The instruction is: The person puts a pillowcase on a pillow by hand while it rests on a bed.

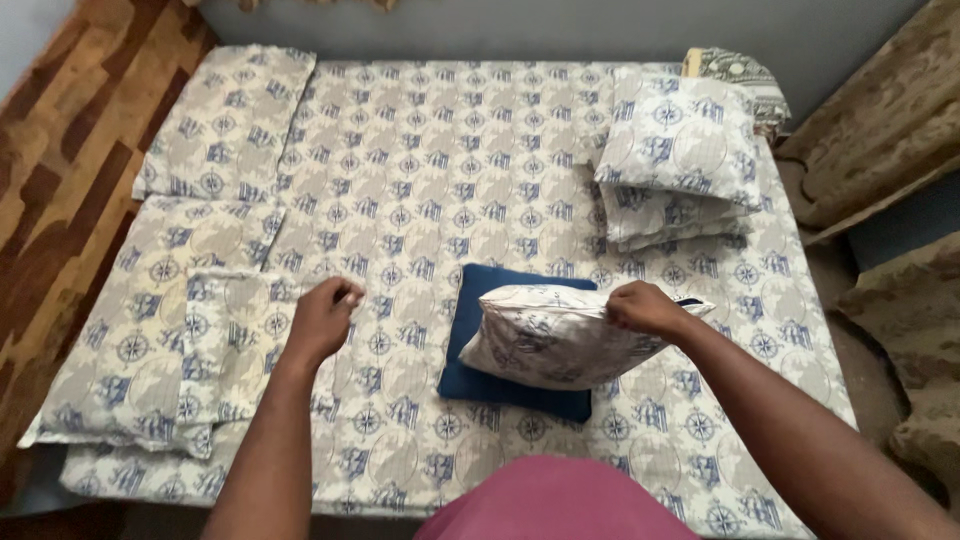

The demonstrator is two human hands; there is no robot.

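On the bed (420, 180), near its foot edge, a dark blue cushion (480, 300) lies flat on the patterned sheet. Over it the right hand (645, 308) holds a pillow (545, 345) by its upper edge, the fingers closed tight on the cloth of its case. The pillow hangs tilted, its lower part resting on the cushion and covering most of the cushion's right side. Its case carries the same pale compass print as the sheet.

Left of the cushion and apart from it, the left hand (322, 320) hovers just above the sheet with its fingers curled into a loose fist; whether it pinches any cloth I cannot tell.

Two more pillows (675, 165) in matching cases are stacked near the bed's far right corner. A folded cloth (225, 345) of the same print lies on the left side, just beside the left forearm. Wood-patterned floor (60, 170) shows beyond the bed's left edge.
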